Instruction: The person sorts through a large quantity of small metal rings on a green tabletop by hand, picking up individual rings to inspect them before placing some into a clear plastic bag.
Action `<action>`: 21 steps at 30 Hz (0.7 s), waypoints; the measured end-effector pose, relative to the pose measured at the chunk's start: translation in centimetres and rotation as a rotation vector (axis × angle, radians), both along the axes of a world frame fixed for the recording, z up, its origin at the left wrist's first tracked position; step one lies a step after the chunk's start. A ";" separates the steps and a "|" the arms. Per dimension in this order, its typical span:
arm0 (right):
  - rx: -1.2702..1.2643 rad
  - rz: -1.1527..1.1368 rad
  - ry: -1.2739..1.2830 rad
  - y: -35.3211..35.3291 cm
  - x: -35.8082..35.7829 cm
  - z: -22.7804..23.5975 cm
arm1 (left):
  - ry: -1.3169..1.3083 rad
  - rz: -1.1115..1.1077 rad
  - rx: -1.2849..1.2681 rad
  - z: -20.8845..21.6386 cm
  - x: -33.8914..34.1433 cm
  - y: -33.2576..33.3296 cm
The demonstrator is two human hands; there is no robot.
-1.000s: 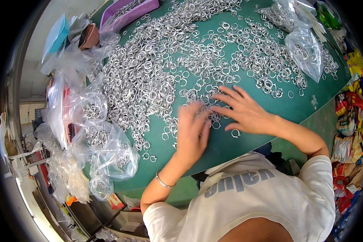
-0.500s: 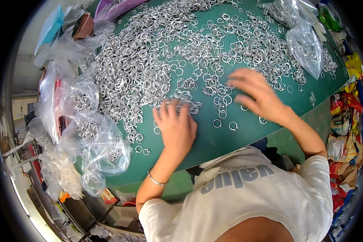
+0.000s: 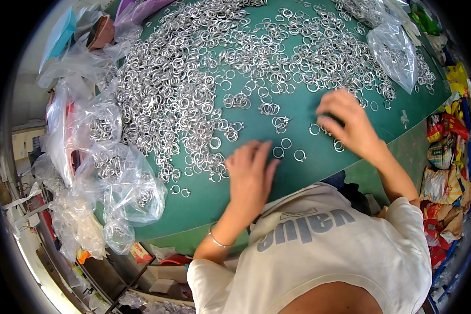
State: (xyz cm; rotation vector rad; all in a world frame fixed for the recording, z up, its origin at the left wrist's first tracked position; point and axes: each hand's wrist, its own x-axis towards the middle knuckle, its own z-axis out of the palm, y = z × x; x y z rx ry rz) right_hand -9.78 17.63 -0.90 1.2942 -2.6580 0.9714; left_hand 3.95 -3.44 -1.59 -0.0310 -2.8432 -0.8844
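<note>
A great many silver metal rings point(image 3: 167, 89), some with a small tab on the rim, lie in a broad heap on the green tabletop point(image 3: 204, 214). My left hand point(image 3: 248, 175) is low over the table at the near side, its fingers apart and nothing visible in them. Left of it, loose rings point(image 3: 204, 159) edge the big heap. My right hand point(image 3: 350, 125) hovers to the right with bent fingers, thumb and forefinger apart. A single ring point(image 3: 314, 129) lies by its thumb, and another ring point(image 3: 339, 146) lies below the palm. Between my hands are several scattered rings point(image 3: 278, 152).
Clear plastic bags holding rings point(image 3: 136, 183) crowd the table's left side. Another clear bag point(image 3: 395, 57) lies at the far right. A purple tray point(image 3: 136, 13) stands at the far left edge. Colourful packets point(image 3: 445, 152) are stacked beyond the table's right side.
My left hand has moved right and nearer to me, away from a small ring cluster that now lies by the big heap. My right hand has shifted slightly right.
</note>
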 end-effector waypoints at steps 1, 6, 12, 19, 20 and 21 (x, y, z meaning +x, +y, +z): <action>0.022 0.091 -0.030 -0.3 1.3 0.5 | -0.037 -0.032 0.012 0.1 -0.1 0.7; 0.099 0.163 -0.058 -1.8 5.7 -0.5 | -0.030 0.022 0.064 -1.2 -0.1 1.4; -0.337 -0.023 -0.530 -0.7 5.0 -2.1 | 0.036 0.140 0.000 -0.3 -0.3 1.1; -0.644 -0.127 -1.431 -0.3 5.2 -1.0 | 0.094 0.028 0.131 -1.9 -1.3 3.4; -0.646 -0.144 -1.367 -0.4 5.2 -0.8 | 0.099 0.044 0.177 -1.7 -1.3 3.4; -0.647 -0.158 -1.305 -0.6 5.3 -0.7 | 0.101 0.063 0.220 -1.2 -1.2 3.3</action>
